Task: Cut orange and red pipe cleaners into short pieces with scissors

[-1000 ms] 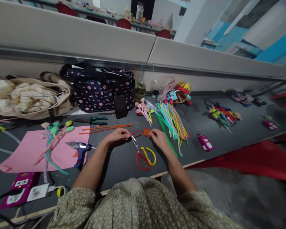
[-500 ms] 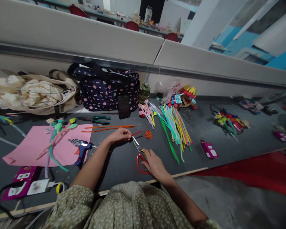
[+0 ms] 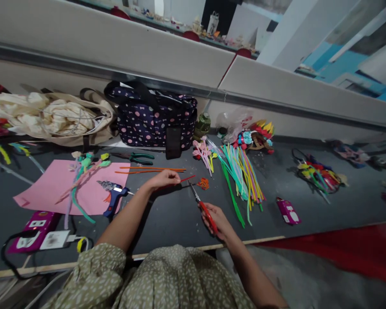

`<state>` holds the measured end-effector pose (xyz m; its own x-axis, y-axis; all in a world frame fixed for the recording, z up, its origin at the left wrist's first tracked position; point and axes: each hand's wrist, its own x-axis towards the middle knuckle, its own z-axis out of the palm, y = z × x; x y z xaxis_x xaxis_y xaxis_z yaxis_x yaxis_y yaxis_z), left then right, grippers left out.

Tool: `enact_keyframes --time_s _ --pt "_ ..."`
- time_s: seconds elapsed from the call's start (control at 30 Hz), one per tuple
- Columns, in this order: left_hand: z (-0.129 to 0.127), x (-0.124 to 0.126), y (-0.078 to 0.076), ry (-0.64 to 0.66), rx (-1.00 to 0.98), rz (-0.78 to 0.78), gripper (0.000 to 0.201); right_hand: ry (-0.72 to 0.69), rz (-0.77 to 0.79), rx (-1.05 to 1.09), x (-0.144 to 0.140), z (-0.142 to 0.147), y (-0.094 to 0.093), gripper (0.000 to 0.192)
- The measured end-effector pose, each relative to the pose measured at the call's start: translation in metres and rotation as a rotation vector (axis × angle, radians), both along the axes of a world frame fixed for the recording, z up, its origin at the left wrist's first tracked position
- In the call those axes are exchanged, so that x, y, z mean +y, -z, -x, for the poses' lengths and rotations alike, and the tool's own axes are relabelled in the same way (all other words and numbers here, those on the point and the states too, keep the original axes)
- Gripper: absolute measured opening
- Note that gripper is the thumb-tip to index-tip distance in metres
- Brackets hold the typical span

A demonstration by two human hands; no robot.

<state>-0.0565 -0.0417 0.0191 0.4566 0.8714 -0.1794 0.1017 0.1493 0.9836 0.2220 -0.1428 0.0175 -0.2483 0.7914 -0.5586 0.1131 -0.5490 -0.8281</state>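
currently: right hand [image 3: 217, 221] closed around red-handled scissors [image 3: 203, 206], blades raised, tips pointing up-left toward frame centre. left hand [image 3: 163, 178] pinches near end of red pipe cleaner [image 3: 187, 179], fingers closed, wire lying flat on grey tabletop [image 3: 167, 219]. blade tips just right of wire's free end, not touching. small orange twisted piece [image 3: 203, 183] just right of tips. judgement: keep wire taut and low, open blades before sliding over it, cut square, left fingers clear of edges. glue gun [image 3: 113, 196] near left forearm, untouched.
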Motion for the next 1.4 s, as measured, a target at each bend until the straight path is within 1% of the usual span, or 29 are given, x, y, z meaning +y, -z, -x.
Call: enact_keyframes --time_s 0.07,0.13,0.37,0.53,0.6,0.67,0.8,0.93,1.07,1.23,1.4 --pt "0.0 0.0 -0.001 0.002 -0.005 0.03 0.038 0.025 0.052 0.072 -0.004 -0.003 -0.005 0.049" --pt "0.0 -0.001 -0.001 0.012 -0.013 0.047 0.038 0.03 0.05 0.093 -0.007 -0.003 -0.008 0.053" --pt "-0.001 0.001 0.006 0.055 -0.005 0.027 0.038 0.078 -0.062 -0.066 -0.003 -0.005 -0.019 0.051" --pt "-0.002 0.003 0.01 0.067 0.014 -0.009 0.038 0.0 -0.058 -0.028 -0.002 -0.008 -0.023 0.057" --pt "-0.002 0.003 0.009 0.069 0.017 -0.016 0.04 -0.026 -0.065 -0.069 -0.002 -0.007 -0.022 0.056" --pt "-0.002 0.002 0.008 0.074 0.026 -0.016 0.04 -0.039 -0.036 -0.11 -0.001 -0.004 -0.021 0.054" --pt "-0.004 0.002 0.007 0.081 0.039 -0.013 0.039 -0.061 0.005 -0.11 0.002 0.004 -0.014 0.053" --pt "-0.006 0.002 0.006 0.099 0.06 0.02 0.038 -0.1 -0.034 -0.111 0.003 0.008 -0.007 0.049" --pt "-0.007 0.001 0.003 0.12 0.07 0.05 0.039 -0.135 -0.082 -0.157 0.002 0.007 -0.005 0.044" --pt "-0.007 0.001 0.001 0.111 0.083 0.047 0.039 -0.162 -0.095 -0.216 -0.001 0.002 -0.003 0.041" --pt "-0.009 0.002 0.002 0.149 0.094 0.044 0.038 -0.217 -0.114 -0.235 -0.002 0.0 -0.001 0.039"
